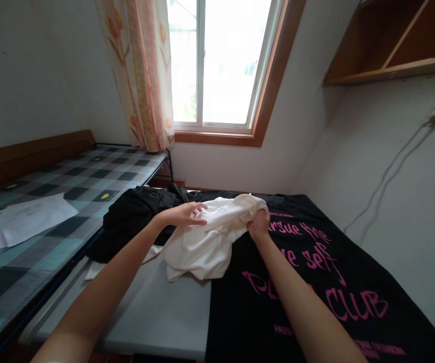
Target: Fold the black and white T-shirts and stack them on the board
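Note:
A crumpled white garment (pixel 206 247) hangs above the table, its lower edge near the grey-white tabletop (pixel 157 307). Its exact kind is hard to make out in the folds. My right hand (pixel 259 224) is closed around the garment's right end, the fingers partly hidden by fabric. At the upper left side of the garment is my left hand (pixel 185 214), fingers spread and apart; whether they touch the cloth is unclear. Under my right forearm lies a black cloth (pixel 225 312) with pink lettering, spread flat over the right side of the table.
Dark clothes (pixel 126 217) are heaped at the table's back left. A bed with a checked mattress (pixel 69 176) stands on the left, with white papers (pixel 36 217) on it. Beyond are a curtain (pixel 145 75) and a window (pixel 232 60). A wooden shelf (pixel 395 65) hangs upper right.

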Motion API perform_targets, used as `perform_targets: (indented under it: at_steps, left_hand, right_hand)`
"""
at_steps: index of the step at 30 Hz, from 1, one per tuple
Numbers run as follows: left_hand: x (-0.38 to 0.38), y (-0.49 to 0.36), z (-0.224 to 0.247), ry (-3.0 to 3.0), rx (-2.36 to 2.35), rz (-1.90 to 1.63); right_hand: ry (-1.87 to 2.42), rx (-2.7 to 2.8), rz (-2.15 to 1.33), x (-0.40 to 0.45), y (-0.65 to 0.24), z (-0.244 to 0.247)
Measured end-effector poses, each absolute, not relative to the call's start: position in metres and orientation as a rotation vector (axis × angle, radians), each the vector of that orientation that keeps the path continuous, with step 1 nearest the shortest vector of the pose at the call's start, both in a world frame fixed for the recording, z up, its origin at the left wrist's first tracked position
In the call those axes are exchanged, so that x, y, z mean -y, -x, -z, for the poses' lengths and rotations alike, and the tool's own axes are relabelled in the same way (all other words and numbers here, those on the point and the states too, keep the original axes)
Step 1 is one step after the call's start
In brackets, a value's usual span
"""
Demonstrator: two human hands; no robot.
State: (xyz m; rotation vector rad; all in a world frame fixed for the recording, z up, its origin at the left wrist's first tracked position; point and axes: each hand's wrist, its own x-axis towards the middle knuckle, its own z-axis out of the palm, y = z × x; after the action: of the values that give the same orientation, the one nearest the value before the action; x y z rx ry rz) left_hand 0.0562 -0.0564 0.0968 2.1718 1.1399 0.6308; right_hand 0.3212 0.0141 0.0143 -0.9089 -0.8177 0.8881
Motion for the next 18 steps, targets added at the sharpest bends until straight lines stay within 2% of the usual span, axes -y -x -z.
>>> perform_targets:
  at_steps: [3,7,12,14,18]
  left_hand:
    - [0.049,-0.050,-0.085,-2.271,-1.106,-0.437]
    - [0.041,-0.042,-0.075,-2.340,-1.253,-0.414]
    - [0.040,-0.034,-0.071,-2.357,-1.448,-0.330]
    - [0.040,-0.034,-0.071,-2.307,-1.489,-0.327]
    - [0.035,-0.037,-0.071,-2.129,-1.623,-0.457]
  right_hand:
    - [1.035,0.514,-0.774,-0.025,-0.348,-0.015]
    - [1.232,0.416,-0.484,-0.028,-0.380,-0.015]
    - [1.332,1.040,0.148,-0.014,-0.374,-0.026]
    - [1.176,1.385,0.132,-0.005,-0.357,-0.033]
    - [0.804,1.969,-0.269,0.015,-0.321,-0.037]
